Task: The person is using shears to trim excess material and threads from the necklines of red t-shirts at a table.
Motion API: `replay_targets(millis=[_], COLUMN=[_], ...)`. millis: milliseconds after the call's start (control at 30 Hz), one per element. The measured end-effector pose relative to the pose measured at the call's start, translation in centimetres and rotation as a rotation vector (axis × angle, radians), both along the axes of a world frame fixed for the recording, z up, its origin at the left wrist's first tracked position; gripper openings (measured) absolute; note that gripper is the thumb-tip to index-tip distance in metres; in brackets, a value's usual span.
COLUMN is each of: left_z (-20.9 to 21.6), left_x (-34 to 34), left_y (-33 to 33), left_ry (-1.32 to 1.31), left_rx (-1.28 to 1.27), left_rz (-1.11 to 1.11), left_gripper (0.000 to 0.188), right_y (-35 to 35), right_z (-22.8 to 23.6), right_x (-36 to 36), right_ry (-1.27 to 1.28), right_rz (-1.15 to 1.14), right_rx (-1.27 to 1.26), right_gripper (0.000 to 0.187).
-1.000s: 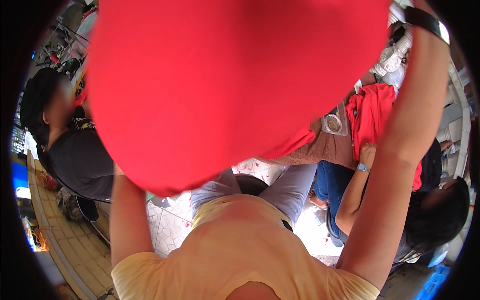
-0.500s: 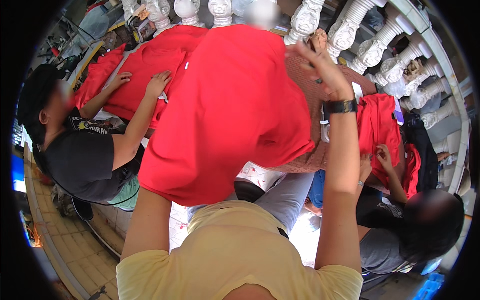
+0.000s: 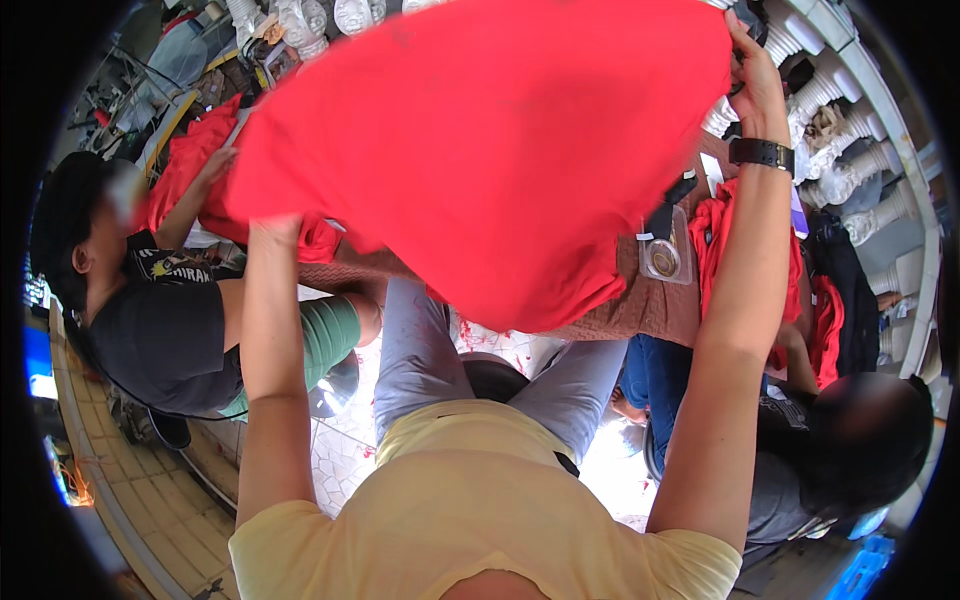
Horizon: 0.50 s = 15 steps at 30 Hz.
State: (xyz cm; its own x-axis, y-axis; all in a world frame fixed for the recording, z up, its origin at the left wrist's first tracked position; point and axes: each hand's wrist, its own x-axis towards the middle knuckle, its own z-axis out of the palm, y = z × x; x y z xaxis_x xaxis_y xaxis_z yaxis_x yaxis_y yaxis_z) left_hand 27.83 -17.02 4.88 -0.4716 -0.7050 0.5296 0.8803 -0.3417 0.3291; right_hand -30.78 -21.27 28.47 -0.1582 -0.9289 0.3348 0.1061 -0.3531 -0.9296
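A large piece of red cloth [image 3: 480,150], apparently a garment, is spread out in the air in front of me, its edges blurred by motion. My right hand [image 3: 755,85], with a black watch [image 3: 762,153] at the wrist, grips its upper right edge with closed fingers. At the cloth's left end my left hand [image 3: 276,226] goes in behind the fabric. Only the wrist side shows there, and the fingers are hidden. The cloth's lower edge hangs over the brown-covered table [image 3: 650,310].
Beside the cloth lie a roll of tape in a clear case [image 3: 662,258] and a black item [image 3: 660,215]. Co-workers sit at my left [image 3: 150,320] and right [image 3: 800,470], near more red garments [image 3: 195,150]. White balusters [image 3: 870,170] line the table's far side.
The cloth has gone up and spread wider. My right hand, free and raised before, now holds its right edge. My left forearm has risen, and the tape case has come into view.
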Motion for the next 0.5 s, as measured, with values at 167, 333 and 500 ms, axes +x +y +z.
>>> replay_targets(millis=[167,333,500], left_z=[15.4,23.6,24.1], left_x=[-0.1,-3.3,-0.5], left_y=[2.7,3.5,-1.7], left_ry=[-0.032,-0.456,-1.123], left_rx=[-0.353,-0.290,0.064], left_rz=[0.063,0.405,0.987], left_gripper=[0.060,0.048,0.032], right_y=[-3.3,-4.5,-4.3], right_z=[1.7,3.0,3.4], right_x=[-0.5,-3.3,-4.0], right_ry=[-0.069,0.015,0.250], right_rz=[0.346,0.229,-0.236], right_rx=[0.040,-0.089,-0.206], right_gripper=[0.014,0.011,0.023])
